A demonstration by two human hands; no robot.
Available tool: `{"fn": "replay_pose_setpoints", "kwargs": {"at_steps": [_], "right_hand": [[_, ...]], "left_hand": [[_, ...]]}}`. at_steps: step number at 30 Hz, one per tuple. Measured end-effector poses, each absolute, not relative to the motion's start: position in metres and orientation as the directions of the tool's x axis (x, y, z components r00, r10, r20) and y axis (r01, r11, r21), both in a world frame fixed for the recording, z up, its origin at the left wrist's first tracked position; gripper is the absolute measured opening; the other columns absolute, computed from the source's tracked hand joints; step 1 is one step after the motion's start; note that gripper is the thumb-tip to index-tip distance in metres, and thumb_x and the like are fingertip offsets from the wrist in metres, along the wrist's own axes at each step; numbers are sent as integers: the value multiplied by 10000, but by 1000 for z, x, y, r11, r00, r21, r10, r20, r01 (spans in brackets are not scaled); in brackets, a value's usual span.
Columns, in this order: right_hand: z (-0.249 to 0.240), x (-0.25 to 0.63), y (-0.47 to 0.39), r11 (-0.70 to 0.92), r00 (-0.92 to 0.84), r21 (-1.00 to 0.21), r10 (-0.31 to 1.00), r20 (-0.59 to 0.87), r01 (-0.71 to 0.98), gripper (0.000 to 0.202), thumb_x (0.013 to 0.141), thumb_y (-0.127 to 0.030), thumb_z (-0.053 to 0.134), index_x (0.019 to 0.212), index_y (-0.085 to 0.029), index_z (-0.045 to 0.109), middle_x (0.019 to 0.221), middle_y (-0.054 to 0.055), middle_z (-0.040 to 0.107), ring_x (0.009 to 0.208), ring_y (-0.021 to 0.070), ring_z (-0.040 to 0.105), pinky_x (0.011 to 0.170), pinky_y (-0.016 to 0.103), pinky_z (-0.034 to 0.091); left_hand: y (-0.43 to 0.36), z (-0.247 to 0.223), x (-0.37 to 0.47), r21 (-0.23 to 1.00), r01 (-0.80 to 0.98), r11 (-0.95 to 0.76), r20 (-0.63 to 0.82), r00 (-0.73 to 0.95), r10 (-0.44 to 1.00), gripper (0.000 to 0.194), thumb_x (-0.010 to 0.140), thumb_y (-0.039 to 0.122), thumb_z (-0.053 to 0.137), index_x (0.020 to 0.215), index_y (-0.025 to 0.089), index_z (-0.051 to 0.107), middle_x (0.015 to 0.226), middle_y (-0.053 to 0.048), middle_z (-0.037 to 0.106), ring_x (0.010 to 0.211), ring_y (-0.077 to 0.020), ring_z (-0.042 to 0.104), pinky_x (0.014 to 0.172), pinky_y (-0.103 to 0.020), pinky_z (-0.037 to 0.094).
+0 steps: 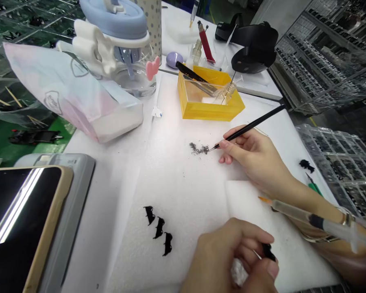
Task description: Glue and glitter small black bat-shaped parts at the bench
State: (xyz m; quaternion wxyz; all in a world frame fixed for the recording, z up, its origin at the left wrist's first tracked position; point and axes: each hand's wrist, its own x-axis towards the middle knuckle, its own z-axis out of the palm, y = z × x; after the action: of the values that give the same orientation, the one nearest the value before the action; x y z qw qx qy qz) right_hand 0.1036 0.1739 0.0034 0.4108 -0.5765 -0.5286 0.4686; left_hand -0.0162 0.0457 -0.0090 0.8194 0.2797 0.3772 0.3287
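My right hand [256, 158] is closed in a pinch around a slim black pen-like tool [254, 123]. Its fine tip touches the right end of a small pile of tiny silvery parts [199, 149] on the white sheet. Lower down, my left hand [232, 260] pinches a small black part [269, 252] between thumb and forefinger. Something clear and crumpled [239, 272] shows beneath those fingers; I cannot tell if it is held. Three small black pieces [158, 228] lie in a slanting row left of my left hand. A syringe [299, 213] with an orange tip crosses in front of my right forearm.
Beyond the pile stands a yellow box [207, 112] containing tools. A clear cup with a blue lid [118, 20] and a pastel pouch [70, 89] are at upper left. A tablet [15, 228] lies at left. Clear compartment trays [338, 162] stand at right.
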Motion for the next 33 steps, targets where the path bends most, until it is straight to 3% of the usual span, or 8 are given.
{"fn": "replay_pose_setpoints", "kwargs": {"at_steps": [11,16,23,33], "right_hand": [[3,104,175,-108,-10,-962,993,-114,249,122,797,-179,673,857,-188,567,569,-66,583,518,81,595,575,225,503],[2,105,175,-99,-15,-963,994,-106,249,120,796,-174,671,857,-189,569,589,-64,580,513,79,589,570,229,501],[4,104,176,-108,-9,-961,993,-114,255,100,802,-144,659,843,-182,576,579,-59,588,514,72,597,569,204,509],[1,106,175,-87,-22,-979,995,-92,186,105,795,-109,652,825,-178,579,627,-53,593,491,61,573,544,215,516]], "left_hand": [[43,-11,-14,742,-247,624,-452,502,737,273,711,212,592,969,230,682,574,37,452,555,-129,522,522,-232,424],[43,-15,-11,814,-232,533,-395,452,800,217,711,201,607,912,241,678,574,24,507,663,-171,614,600,-248,470],[45,-12,-13,848,-247,468,-330,444,833,166,753,211,611,910,215,665,665,-1,593,667,-167,645,632,-265,512],[48,-10,-15,823,-273,499,-313,515,798,217,748,166,550,940,219,637,504,59,504,489,-125,573,522,-231,444]]}}
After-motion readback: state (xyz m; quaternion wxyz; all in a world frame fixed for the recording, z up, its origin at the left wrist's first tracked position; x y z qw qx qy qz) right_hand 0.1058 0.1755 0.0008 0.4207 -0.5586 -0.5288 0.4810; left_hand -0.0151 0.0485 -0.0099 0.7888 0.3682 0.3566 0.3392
